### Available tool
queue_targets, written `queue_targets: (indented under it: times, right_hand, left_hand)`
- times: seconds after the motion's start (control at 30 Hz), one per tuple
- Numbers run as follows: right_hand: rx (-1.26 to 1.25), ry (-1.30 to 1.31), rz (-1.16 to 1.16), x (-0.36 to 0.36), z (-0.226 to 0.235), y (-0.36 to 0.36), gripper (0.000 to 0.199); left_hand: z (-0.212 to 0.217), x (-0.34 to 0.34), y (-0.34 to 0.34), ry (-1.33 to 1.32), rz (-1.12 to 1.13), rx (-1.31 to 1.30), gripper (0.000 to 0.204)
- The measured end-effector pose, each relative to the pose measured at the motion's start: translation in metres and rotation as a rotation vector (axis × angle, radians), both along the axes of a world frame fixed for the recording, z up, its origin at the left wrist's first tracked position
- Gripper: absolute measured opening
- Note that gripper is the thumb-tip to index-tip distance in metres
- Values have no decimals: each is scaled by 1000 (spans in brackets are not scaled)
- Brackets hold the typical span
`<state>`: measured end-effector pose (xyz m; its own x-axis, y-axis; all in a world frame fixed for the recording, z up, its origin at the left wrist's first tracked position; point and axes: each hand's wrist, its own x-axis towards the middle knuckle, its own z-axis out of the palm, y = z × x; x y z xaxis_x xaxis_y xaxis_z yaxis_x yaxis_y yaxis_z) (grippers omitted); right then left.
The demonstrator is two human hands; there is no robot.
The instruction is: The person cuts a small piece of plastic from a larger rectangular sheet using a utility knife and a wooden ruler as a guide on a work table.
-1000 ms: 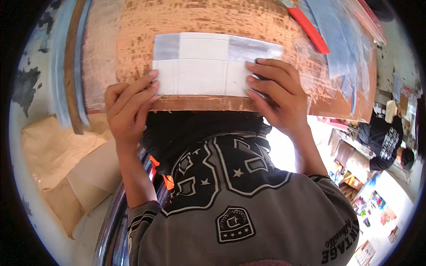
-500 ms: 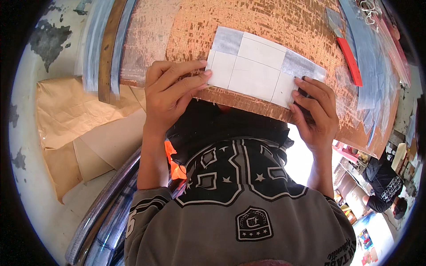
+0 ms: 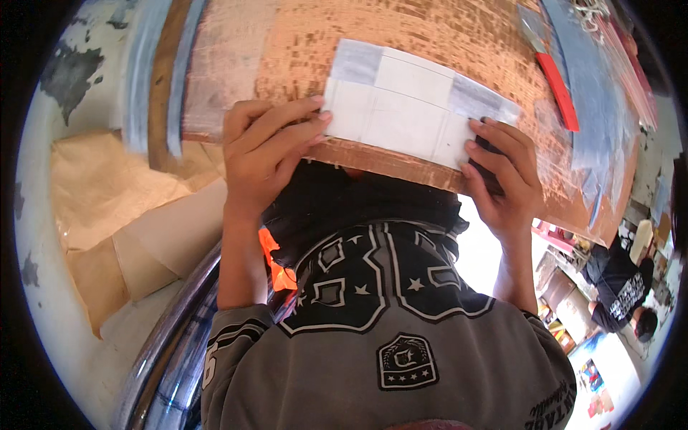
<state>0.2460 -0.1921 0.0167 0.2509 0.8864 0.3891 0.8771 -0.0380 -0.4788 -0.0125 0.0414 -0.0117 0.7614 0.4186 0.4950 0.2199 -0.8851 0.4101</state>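
Note:
A white rectangular sheet (image 3: 408, 118) with thin ruled lines and two grey patches along its far side lies near the front edge of a worn brown board (image 3: 301, 43). My left hand (image 3: 269, 147) grips the sheet's left end, fingertips on its edge and thumb mostly hidden below the fingers. At the opposite end my right hand (image 3: 512, 175) holds the sheet, with its fingers bent and the thumb at the near corner. Something dark shows beneath the right fingers; its kind cannot be made out.
A red-handled cutter knife (image 3: 557, 89) lies on the board's right, beside bluish clear plastic strips (image 3: 595, 107). A brown wooden strip (image 3: 163, 86) lies at the left. Brown paper (image 3: 122, 193) and shiny plastic rolls (image 3: 172, 344) lie lower left. Another person (image 3: 620, 287) is at far right.
The whole view has shifted slightly, so the board, sheet and hands sit a little farther left and higher. Both hands keep their places at the sheet's ends.

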Motion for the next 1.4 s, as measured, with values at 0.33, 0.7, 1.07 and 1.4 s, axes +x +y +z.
queue_targets:
  times: [0.33,0.7,1.07,1.4]
  right_hand:
    - [-7,11,10,2,-4,2,21]
    - [6,22,24,2,-5,2,23]
    - [-2,-9,4,-3,-4,5,21]
    - [-11,-31,-9,-4,-4,7,23]
  left_hand:
    - [0,2,-1,-12,16,10,30]
    - [0,2,-1,-13,9,-1,28]
    - [0,0,0,-12,9,3,30]
    - [2,-2,0,28,1,-5,27]
